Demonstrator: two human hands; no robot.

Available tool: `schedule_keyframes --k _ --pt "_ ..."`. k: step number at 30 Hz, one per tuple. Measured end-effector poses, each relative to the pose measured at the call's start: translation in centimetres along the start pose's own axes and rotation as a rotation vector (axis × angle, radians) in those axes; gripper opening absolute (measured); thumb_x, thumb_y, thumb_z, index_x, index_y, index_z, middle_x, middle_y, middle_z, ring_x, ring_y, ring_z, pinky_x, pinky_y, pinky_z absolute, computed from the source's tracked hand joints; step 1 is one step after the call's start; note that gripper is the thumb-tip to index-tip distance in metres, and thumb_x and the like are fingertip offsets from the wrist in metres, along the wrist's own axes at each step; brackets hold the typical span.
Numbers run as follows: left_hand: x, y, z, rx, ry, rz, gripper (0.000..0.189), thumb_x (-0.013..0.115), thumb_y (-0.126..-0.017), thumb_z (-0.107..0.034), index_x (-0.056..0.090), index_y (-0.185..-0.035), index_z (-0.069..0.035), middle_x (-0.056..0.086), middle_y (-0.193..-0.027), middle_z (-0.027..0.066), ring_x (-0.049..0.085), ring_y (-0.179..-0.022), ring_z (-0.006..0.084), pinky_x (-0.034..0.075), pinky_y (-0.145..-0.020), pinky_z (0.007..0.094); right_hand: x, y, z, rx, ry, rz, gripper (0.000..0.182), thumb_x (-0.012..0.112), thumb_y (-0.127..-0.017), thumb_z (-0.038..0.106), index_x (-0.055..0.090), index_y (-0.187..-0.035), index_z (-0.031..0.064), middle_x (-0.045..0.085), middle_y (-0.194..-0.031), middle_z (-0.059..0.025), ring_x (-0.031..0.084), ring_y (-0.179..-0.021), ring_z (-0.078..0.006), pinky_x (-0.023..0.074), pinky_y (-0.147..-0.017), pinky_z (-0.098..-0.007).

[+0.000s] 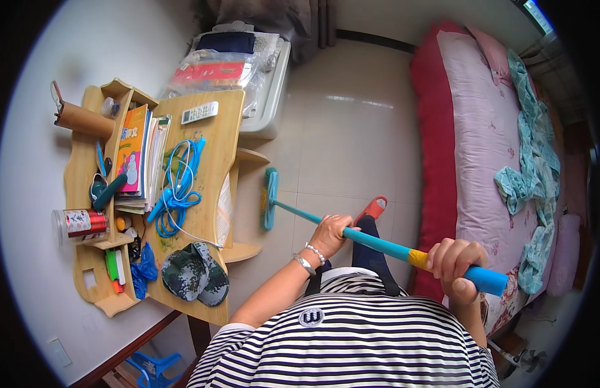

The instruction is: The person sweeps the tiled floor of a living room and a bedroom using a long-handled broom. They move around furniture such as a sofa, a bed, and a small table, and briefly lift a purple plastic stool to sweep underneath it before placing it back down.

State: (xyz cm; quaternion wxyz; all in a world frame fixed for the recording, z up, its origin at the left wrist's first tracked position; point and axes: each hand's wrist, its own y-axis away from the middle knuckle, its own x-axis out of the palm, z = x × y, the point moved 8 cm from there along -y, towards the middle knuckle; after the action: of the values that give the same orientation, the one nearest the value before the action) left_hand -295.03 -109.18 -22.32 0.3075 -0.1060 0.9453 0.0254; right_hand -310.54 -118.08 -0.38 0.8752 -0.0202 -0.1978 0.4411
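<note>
A broom with a teal handle point(377, 242) runs slantwise across the view, its teal head point(270, 199) with bristles low beside the wooden desk's side shelves. My left hand point(330, 235), with a pearl bracelet and a metal bangle at the wrist, is closed around the middle of the handle. Near the handle's blue end, by a band of yellow tape, my right hand point(457, 269) grips it too. The broom head is at floor level; whether its bristles touch the floor cannot be told.
The wooden desk point(234, 111) on the left bears books point(135, 145), a blue jump rope or cord point(176, 194), a remote control point(200, 112) and a camouflage cap point(195, 274). Behind it stands a plastic bin point(275, 97). A bed point(479, 145) lines the right. Tiled floor point(348, 136) lies between.
</note>
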Motion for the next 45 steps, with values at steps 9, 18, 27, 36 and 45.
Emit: schedule_keyframes --k 9,18,27,36,45 --pt "5.8 -5.5 7.6 -0.227 -0.143 0.154 0.014 0.069 -0.070 -0.008 0.055 -0.070 -0.009 0.059 -0.071 0.0110 0.058 -0.074 0.0333 0.047 -0.065 0.0448 -10.9 -5.4 -7.4 0.292 0.100 0.082 0.015 0.060 -0.082 0.000 0.048 -0.076 0.0066 0.056 -0.077 -0.0056 0.060 -0.082 -0.0187 0.0476 -0.093 -0.0416" --pt "10.0 -24.4 -5.7 -0.050 0.011 0.050 0.026 0.065 -0.081 -0.025 0.050 -0.068 -0.008 0.057 -0.066 0.0103 0.058 -0.071 0.0321 0.045 -0.067 0.0430 -22.4 -13.5 5.7 -0.044 -0.052 0.027 0.016 0.064 -0.077 0.011 0.048 -0.076 0.0101 0.053 -0.068 -0.0029 0.053 -0.061 -0.0158 0.0485 -0.060 -0.0320" --pt "6.7 -24.4 3.4 -0.306 -0.150 -0.003 0.028 0.069 -0.080 -0.022 0.049 -0.068 -0.007 0.056 -0.067 0.0138 0.056 -0.067 0.0367 0.045 -0.059 0.0438 -24.0 -18.6 -4.0 0.210 0.036 0.133 0.013 0.059 -0.083 0.002 0.047 -0.078 0.0068 0.056 -0.078 -0.0067 0.059 -0.078 -0.0180 0.0490 -0.089 -0.0407" --pt "6.9 -34.4 -1.7 -0.099 -0.113 -0.046 0.033 0.064 -0.086 -0.027 0.046 -0.065 -0.008 0.054 -0.063 0.0114 0.055 -0.065 0.0346 0.043 -0.063 0.0430 -29.1 -23.4 1.1 -0.001 -0.097 0.078 0.021 0.064 -0.081 0.011 0.044 -0.075 0.0128 0.051 -0.067 -0.0011 0.053 -0.062 -0.0152 0.0473 -0.069 -0.0338" --pt "4.3 -35.0 6.5 -0.334 -0.183 0.088 0.022 0.065 -0.080 -0.020 0.051 -0.067 -0.009 0.060 -0.069 0.0115 0.060 -0.073 0.0340 0.047 -0.066 0.0449 -29.5 -29.0 -6.8 0.265 -0.026 0.016 0.020 0.062 -0.084 0.011 0.044 -0.077 0.0101 0.053 -0.073 -0.0045 0.056 -0.073 -0.0177 0.0481 -0.088 -0.0418"
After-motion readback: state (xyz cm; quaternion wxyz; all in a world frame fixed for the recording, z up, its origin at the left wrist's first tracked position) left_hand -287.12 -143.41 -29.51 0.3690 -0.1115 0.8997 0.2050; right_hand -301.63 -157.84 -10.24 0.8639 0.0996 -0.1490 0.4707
